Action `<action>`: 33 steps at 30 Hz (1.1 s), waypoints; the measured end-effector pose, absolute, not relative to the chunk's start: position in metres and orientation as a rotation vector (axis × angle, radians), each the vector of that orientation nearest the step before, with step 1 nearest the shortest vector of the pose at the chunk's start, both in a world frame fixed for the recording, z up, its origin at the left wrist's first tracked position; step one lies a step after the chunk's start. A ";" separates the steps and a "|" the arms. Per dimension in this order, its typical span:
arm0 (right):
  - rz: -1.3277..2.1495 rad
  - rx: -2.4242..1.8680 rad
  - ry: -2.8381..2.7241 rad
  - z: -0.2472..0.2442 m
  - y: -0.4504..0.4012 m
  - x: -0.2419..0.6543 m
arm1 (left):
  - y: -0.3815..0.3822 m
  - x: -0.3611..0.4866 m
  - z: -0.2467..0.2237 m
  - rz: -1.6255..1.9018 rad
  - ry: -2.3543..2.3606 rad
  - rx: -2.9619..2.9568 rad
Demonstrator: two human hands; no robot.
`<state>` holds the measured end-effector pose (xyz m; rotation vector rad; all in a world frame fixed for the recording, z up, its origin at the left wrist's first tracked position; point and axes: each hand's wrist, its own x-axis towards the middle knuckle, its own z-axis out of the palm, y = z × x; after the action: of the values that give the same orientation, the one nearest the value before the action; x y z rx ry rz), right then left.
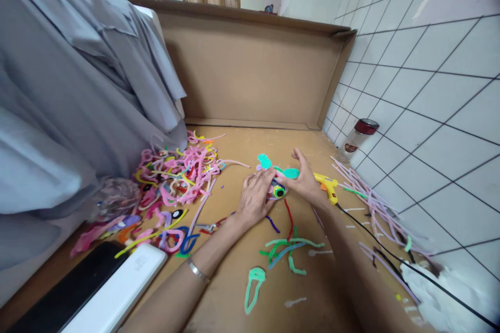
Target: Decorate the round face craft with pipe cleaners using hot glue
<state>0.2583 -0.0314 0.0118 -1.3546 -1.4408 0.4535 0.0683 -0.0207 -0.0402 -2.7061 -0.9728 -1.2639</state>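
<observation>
My left hand (255, 196) wraps over a colourful pipe-cleaner figure (278, 192), whose green, yellow and black eye-like ring faces me. Two teal leaf-shaped pieces (264, 161) stick out from its far side. Beside the right-hand leaf, my right hand (308, 181) has its fingers raised apart; its thumb reaches to the figure and seems to touch it. Part of the figure is hidden by my left fingers. Nearer me lie loose green pipe cleaners (289, 250), a red pipe cleaner (289, 218) and a bent mint-green loop (254, 289).
A yellow glue gun (328, 187) with a black cord lies right of my hands. Lilac pipe cleaners (375, 208) and a glass jar (354, 140) line the tiled wall. At left are a tangled pink pile (191, 171), pliers (209, 228) and a white box-like device (133, 281).
</observation>
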 end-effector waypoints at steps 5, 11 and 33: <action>0.481 -1.488 -1.479 0.015 -0.036 0.253 | -0.024 0.070 -0.039 -1.259 -0.867 -2.771; 0.692 -1.385 -1.416 0.007 -0.033 0.258 | -0.031 0.070 -0.028 -1.483 -0.730 -2.870; 0.614 -1.488 -1.685 0.006 -0.035 0.264 | -0.020 0.067 -0.029 -2.135 -1.054 -2.773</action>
<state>0.2641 -0.0349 0.0061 -1.4885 -1.6853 0.6138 0.0672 -0.0197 -0.0288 -2.7728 -1.0545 -2.1345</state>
